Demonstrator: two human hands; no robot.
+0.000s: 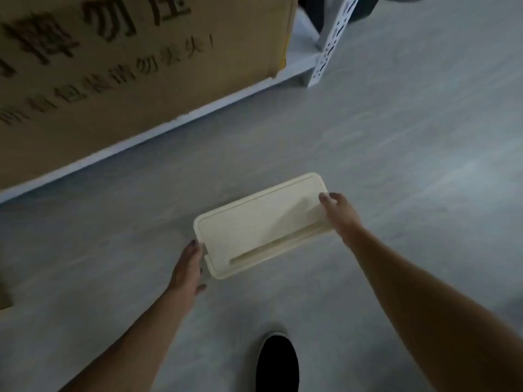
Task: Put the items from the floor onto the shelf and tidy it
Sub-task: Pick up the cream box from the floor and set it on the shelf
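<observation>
1. Your left hand rests against the left short end of a cream, rectangular plastic box. The fingers lie close together along that end and the thumb sticks out below, clear of the box.
2. Your right hand covers the right short end of the box. The fingers curl over the top edge and its thumb side is hidden, so you cannot tell how firmly it clamps.
3. The box sits between your two hands, low over the grey floor, its long side running diagonally from lower left to upper right. Whether it touches the floor or is raised cannot be told.
4. The box has a flat top with a raised rim and a long slot along its near edge.
5. Beyond the box, the white shelf runs diagonally, and a large cardboard carton with dark printed characters stands on its bottom board.
6. A perforated white upright post marks the shelf's right corner.
7. Your dark shoe shows at the bottom edge, near the box.
</observation>
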